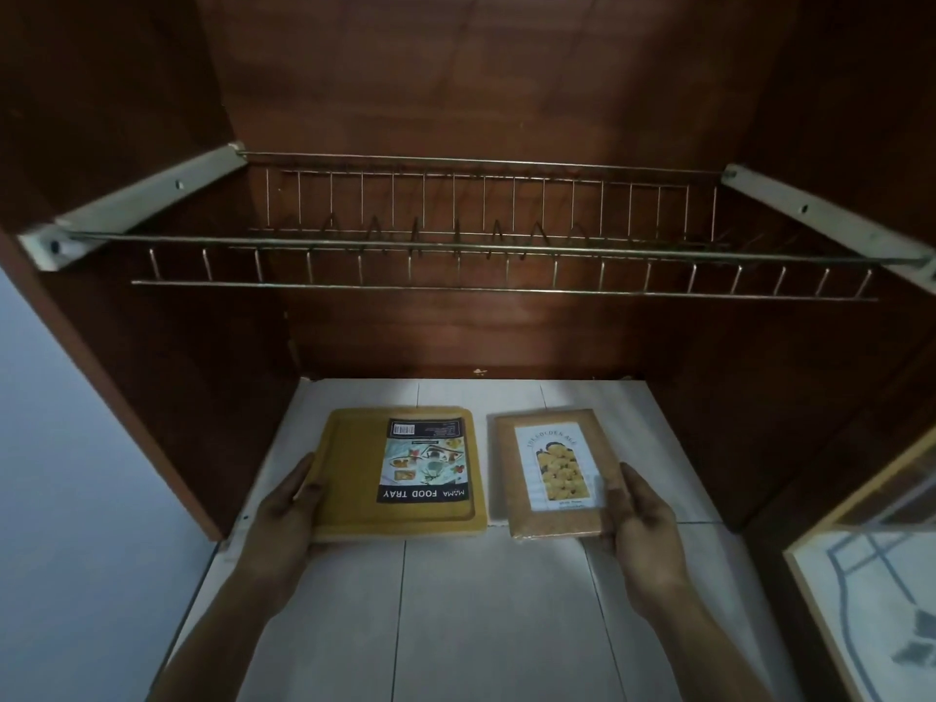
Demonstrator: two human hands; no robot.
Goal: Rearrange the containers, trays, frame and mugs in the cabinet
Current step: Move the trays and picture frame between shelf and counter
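From my seat I see the left hand [288, 514] gripping the left edge of a yellow rectangular food tray [349, 478]. Its thumb lies on top of the rim and the other fingers go under the edge, out of my sight. The right hand [640, 509] holds the right edge of a brown cork-textured picture frame [506, 463] the same way, with the thumb pressed on the front face near the lower corner and the fingers hidden behind. The frame is wrapped in clear film and shows a print of yellow flowers.

The tray and the frame lie flat side by side, the tray on the left, with a narrow gap between them. A black-edged paper label [424, 461] reading "FOOD TRAY" covers the tray's right half. Both sit low over the white panelled shelf floor [456, 600] of the brown wooden cabinet [456, 93]. I cannot tell whether they rest on it or are held just clear.

Above them a steel wire dish rack [481, 245] spans the cabinet from side to side, hung on white angled brackets [152, 195] fixed to each wall. A glass-paned door with a pale wooden border [861, 575] stands open at the right, and a pale wall [61, 473] shows at the left.
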